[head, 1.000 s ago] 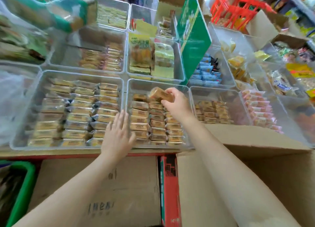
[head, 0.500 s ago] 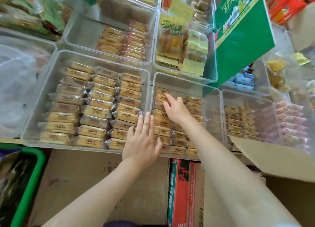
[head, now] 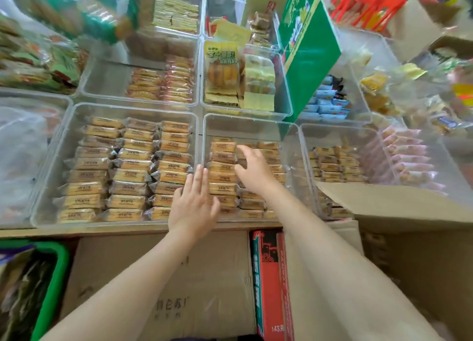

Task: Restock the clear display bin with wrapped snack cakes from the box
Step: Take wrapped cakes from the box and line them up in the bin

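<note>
Closed cartons (head: 158, 284): two brown cardboard cartons stand nearest, below the bench edge, with one red printed carton (head: 268, 284) upright between them.
Green crate (head: 51, 269): one, at lower left, holding dark packets.
Box (head: 399, 212): one open cardboard box at right, one flap lying over the near corner of the right-hand bin.
Left hand (head: 193, 207): flat, palm down, fingers (head: 202, 181) straight and together, resting at the near wall between the two front bins; it holds nothing.
Right hand (head: 256, 173): inside the clear display bin, fingers spread apart and lightly bent over the cakes, gripping none; whether they touch the wrappers cannot be told.
Clear display bin (head: 252, 124): one, front centre on the bench (head: 76, 231); its far strip is bare.
Wrapped snack cakes (head: 222, 173): three columns in this bin, the left one showing about seven packs; the rest are partly hidden by the arm.
Left front bin (head: 133, 110): one, holding three columns of about eight similar cakes each.
Right front bin (head: 340, 133): one, cakes in about two short columns.
Green sign (head: 307, 48): one, leaning behind the display bin.
Rear bins: blurred; count unclear.
</note>
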`<state>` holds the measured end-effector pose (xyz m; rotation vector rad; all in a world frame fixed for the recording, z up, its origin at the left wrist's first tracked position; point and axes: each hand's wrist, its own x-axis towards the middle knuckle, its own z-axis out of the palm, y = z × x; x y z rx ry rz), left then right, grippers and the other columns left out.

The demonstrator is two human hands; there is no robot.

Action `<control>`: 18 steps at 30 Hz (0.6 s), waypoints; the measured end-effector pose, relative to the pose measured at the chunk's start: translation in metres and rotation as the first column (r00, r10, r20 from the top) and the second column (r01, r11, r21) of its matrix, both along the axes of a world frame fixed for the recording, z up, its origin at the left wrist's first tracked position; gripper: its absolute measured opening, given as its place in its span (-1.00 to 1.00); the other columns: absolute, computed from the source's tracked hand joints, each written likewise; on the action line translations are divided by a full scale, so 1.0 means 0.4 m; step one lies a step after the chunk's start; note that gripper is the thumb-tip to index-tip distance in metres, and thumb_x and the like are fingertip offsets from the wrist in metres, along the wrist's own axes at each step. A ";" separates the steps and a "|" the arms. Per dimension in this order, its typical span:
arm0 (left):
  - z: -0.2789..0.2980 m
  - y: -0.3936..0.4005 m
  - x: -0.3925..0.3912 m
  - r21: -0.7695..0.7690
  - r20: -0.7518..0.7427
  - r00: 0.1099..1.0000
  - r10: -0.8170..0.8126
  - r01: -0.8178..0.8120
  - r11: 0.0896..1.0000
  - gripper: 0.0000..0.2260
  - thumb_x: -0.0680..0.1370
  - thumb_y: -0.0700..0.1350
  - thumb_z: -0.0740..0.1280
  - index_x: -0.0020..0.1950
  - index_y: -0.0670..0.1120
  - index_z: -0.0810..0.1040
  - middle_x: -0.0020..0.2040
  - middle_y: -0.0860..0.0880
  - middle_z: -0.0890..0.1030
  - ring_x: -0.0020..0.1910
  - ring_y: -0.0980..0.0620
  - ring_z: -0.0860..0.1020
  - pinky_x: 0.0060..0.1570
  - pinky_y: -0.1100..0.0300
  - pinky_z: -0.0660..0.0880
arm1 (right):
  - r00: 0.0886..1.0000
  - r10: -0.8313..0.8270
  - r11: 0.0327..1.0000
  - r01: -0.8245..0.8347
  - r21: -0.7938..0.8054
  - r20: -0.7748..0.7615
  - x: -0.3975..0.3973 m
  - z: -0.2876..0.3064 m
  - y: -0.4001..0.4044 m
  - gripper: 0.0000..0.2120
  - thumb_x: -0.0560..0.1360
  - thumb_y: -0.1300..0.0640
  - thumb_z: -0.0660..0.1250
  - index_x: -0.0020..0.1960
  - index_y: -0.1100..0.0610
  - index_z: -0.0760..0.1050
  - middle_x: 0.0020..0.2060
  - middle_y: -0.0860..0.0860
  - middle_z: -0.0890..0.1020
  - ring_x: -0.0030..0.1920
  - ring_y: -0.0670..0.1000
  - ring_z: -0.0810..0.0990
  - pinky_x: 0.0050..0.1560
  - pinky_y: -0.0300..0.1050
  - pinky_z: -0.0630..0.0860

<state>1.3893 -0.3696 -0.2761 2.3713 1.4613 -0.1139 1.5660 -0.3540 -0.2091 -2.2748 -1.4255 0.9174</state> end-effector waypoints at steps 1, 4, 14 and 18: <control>0.007 0.003 0.004 -0.021 0.044 0.998 0.049 -0.048 0.999 -0.35 0.63 0.20 -0.20 0.67 -0.06 -0.18 0.68 -0.03 -0.14 0.65 -0.02 -0.06 0.52 -0.06 0.18 | 1.000 0.003 0.995 -0.002 0.099 -0.011 0.015 0.040 -0.039 -0.59 0.64 0.17 0.21 0.48 0.06 0.37 0.40 0.08 0.38 0.33 0.01 0.42 0.37 -0.07 0.34; 0.073 -0.021 0.073 -0.129 0.223 0.945 0.240 -0.215 0.968 -0.42 0.71 0.14 -0.03 0.68 -0.08 0.02 0.68 -0.03 -0.05 0.65 -0.02 -0.10 0.59 -0.12 0.01 | 0.997 -0.065 0.882 0.035 0.471 0.047 0.087 0.157 -0.197 -0.79 0.60 0.27 0.24 0.08 0.14 0.63 0.08 0.04 0.57 0.05 -0.10 0.51 0.11 -0.35 0.41; 0.381 -0.440 0.598 0.208 0.482 0.778 -0.402 0.345 0.915 -0.39 0.64 0.01 0.22 0.66 -0.06 0.11 0.67 -0.06 0.05 0.65 -0.07 -0.04 0.59 -0.03 -0.12 | 0.804 -0.580 0.747 0.459 0.481 0.134 0.480 0.205 -0.721 -0.79 0.56 0.28 0.19 -0.12 0.19 0.59 -0.12 0.03 0.56 -0.08 0.02 0.52 -0.09 -0.22 0.40; 0.321 -0.514 0.711 0.245 0.160 0.887 -0.433 0.389 0.888 -0.26 0.61 0.01 0.22 0.67 -0.09 -0.12 0.68 -0.11 -0.11 0.65 -0.13 -0.18 0.59 -0.16 -0.22 | 0.775 -0.606 0.792 0.567 0.225 0.179 0.638 0.095 -0.819 -0.80 0.59 0.21 0.20 0.05 0.15 0.60 0.05 0.08 0.54 0.06 0.12 0.55 0.03 -0.09 0.46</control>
